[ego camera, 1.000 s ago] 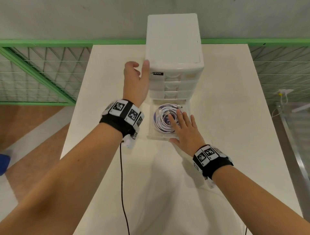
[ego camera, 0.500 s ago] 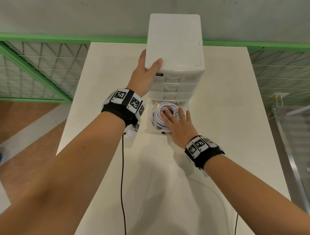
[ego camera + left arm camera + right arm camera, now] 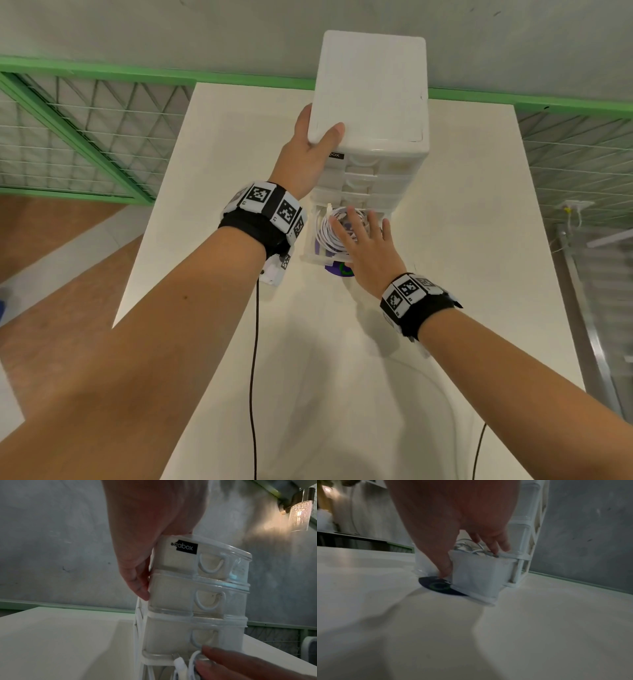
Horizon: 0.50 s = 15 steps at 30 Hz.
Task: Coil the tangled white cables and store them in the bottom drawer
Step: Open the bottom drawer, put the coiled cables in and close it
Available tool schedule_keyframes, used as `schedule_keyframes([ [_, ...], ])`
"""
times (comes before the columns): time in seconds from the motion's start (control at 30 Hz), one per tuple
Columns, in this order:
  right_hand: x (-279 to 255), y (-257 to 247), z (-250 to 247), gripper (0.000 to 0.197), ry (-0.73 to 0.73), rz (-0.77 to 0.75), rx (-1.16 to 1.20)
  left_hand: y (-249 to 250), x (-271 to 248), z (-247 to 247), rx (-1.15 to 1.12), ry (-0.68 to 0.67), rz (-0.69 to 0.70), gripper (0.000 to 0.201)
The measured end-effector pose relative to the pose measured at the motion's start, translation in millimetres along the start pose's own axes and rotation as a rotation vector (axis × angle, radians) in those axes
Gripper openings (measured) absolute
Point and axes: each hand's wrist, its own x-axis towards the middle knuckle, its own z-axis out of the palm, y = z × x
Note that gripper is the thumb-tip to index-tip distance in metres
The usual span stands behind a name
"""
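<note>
Your left hand (image 3: 308, 154) grips the near left top corner of the white drawer unit (image 3: 371, 99), thumb on the lid and fingers down its left side, at the upper middle of the head view. In the left wrist view those fingers (image 3: 137, 582) lie against the side beside the upper drawers. Below it, at the middle of the frame, the bottom drawer (image 3: 310, 255) stands pulled out, and the coiled white cables (image 3: 330, 233) lie inside it. Your right hand (image 3: 368, 250) lies flat over the coil with fingers straight and spread; in the right wrist view its thumb (image 3: 443, 568) reaches down the drawer's front wall. A dark round marker (image 3: 440, 586) with a green ring lies on the worktop (image 3: 462, 274), partly under the drawer front.
</note>
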Motion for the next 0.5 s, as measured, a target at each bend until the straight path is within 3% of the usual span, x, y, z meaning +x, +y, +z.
schedule_keyframes([
  [0.1,3.1,-6.8,-4.8,0.083,-0.015,-0.040,-0.038,-0.9,0.1,0.1,0.001,0.000,0.003,0.059],
  [0.27,6.7,-9.5,2.4,0.063,-0.120,-0.080,0.017,-1.9,-0.1,0.5,0.002,0.012,-0.009,0.059],
  [0.5,-0.4,-10.4,2.9,0.063,-0.194,-0.079,-0.024,-0.1,-1.6,2.1,0.009,0.032,-0.021,0.059],
])
